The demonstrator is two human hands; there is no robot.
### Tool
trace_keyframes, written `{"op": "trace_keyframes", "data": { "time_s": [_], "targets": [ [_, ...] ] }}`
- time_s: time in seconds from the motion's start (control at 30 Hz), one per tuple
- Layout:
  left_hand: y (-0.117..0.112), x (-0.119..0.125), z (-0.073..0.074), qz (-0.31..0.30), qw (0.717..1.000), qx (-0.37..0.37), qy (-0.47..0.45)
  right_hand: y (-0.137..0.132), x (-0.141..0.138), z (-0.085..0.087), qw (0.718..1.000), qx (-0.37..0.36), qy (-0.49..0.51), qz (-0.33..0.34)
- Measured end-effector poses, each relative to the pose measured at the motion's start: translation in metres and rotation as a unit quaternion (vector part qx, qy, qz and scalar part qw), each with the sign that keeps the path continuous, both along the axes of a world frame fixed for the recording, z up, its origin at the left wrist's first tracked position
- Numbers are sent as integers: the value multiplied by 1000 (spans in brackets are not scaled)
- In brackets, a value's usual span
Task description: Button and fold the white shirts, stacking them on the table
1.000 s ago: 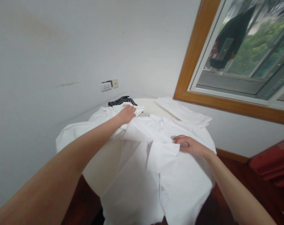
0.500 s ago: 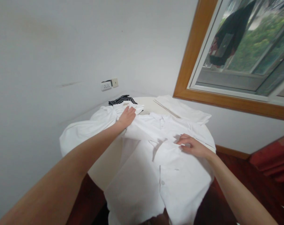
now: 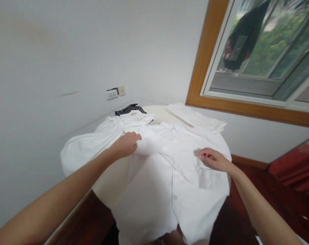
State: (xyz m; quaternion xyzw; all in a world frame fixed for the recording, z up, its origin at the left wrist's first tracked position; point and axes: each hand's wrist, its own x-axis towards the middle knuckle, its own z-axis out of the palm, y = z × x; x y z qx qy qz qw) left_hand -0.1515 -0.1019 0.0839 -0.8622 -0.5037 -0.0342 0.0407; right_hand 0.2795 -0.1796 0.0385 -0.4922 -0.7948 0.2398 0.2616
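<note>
A white button-up shirt point(image 3: 159, 190) lies spread over a round table, its lower hem hanging past the near edge. My left hand point(image 3: 129, 143) is closed on a raised piece of the shirt at its left side, probably a sleeve. My right hand point(image 3: 214, 159) hovers low over the right front of the shirt, above what looks like a chest pocket. Its fingers are loosely curled, thumb apart, with no cloth visible between them. The collar end points toward the wall. A button shows on the front placket.
Another white garment point(image 3: 80, 146) lies bunched at the table's left. Behind it is a black striped cloth point(image 3: 130, 109). Folded white cloth point(image 3: 195, 117) rests at the back right of the round table point(image 3: 158, 112). Wall sockets point(image 3: 112, 94) and a wood-framed window point(image 3: 195, 98) are beyond.
My left hand has come nearer, pulling up cloth at the shirt's left side. The flap by my right hand now lies flatter, and that hand has let go of it.
</note>
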Motion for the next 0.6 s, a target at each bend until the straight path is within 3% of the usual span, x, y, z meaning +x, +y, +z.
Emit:
{"op": "trace_keyframes", "data": {
  "time_s": [0.1,0.3,0.6],
  "targets": [
    [-27,-12,-10,-55,996,-68,-11,-1,-8,6,996,-3,-62,-64],
    [-39,3,-35,26,999,3,-48,0,-7,8,980,-67,-184,-45],
    [-34,7,-35,78,993,91,19,-10,-12,16,992,-64,-51,-98]
  ]
}}
